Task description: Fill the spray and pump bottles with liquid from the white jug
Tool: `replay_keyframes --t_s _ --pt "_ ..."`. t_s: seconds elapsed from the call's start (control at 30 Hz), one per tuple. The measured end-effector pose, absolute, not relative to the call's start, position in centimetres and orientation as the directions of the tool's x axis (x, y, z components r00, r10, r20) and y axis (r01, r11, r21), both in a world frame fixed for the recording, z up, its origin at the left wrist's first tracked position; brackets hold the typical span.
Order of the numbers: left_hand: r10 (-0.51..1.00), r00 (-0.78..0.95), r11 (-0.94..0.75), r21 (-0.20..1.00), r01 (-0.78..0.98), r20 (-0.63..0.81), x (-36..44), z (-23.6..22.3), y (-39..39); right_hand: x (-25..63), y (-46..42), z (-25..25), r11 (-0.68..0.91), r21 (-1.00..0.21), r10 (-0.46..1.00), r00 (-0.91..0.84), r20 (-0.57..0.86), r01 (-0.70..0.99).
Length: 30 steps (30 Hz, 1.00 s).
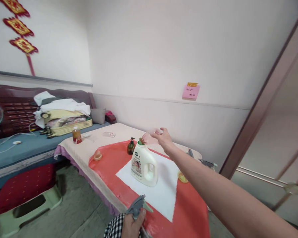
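Note:
My left hand (pixel 134 223), below a checked cuff, is closed around a grey trigger spray head (pixel 137 205) with a pale green lever, near the table's front edge. Reaching out with a bare forearm, my right hand (pixel 164 137) has its fingers curled on a clear, pinkish plastic bottle (pixel 149 136). That bottle lies tilted, its reddish end at the green-rimmed mouth of a white detergent jug (pixel 146 167); blur hides whether anything flows. The jug stands upright on a white cloth (pixel 165 195). Behind it is a dark pump bottle (pixel 131 146).
A red sheet (pixel 106 172) covers part of the table, with a round tan object (pixel 97 155) and a yellow round item (pixel 182 177) on it. A bottle of amber liquid (pixel 76 135) stands at the left. A red-seated stool (pixel 27 191) is beside the table.

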State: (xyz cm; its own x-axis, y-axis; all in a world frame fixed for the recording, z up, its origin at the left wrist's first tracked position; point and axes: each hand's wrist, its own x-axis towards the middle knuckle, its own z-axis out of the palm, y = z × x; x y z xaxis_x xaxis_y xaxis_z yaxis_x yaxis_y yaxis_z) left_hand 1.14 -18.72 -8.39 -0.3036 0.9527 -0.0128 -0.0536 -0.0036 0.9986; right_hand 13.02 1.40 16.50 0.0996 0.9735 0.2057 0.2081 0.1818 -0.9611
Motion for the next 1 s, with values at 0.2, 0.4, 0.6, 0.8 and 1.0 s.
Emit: replay_keyframes --t_s 0.2,0.4,0.6,0.8,1.0 --pt "0.930 -0.368 -0.028 1.000 -0.004 0.024 1.2 -8.8 -18.5 17.4 -3.4 10.8 -0.112 -0.930 0.984 0.094 -0.154 -0.349" --pt "0.914 -0.406 -0.034 0.996 -0.088 -0.004 0.5 -8.6 -18.4 23.1 -13.8 2.2 -0.337 -0.644 0.919 -0.090 -0.385 -0.687" --pt "0.820 -0.493 -0.029 0.840 -0.542 -0.291 1.2 -6.4 -18.2 28.5 -22.9 -5.3 -0.375 -0.502 0.901 -0.178 -0.395 -0.779" --pt "0.806 -0.460 -0.108 0.672 -0.733 -0.372 3.7 -3.4 -18.6 29.9 -26.2 -6.6 -0.273 -0.686 0.917 0.033 -0.398 -0.674" --pt "0.828 -0.409 -0.068 0.654 -0.753 -0.384 5.9 -2.4 -19.6 28.6 -26.6 -5.2 -0.256 -0.721 0.943 -0.001 -0.334 -0.644"
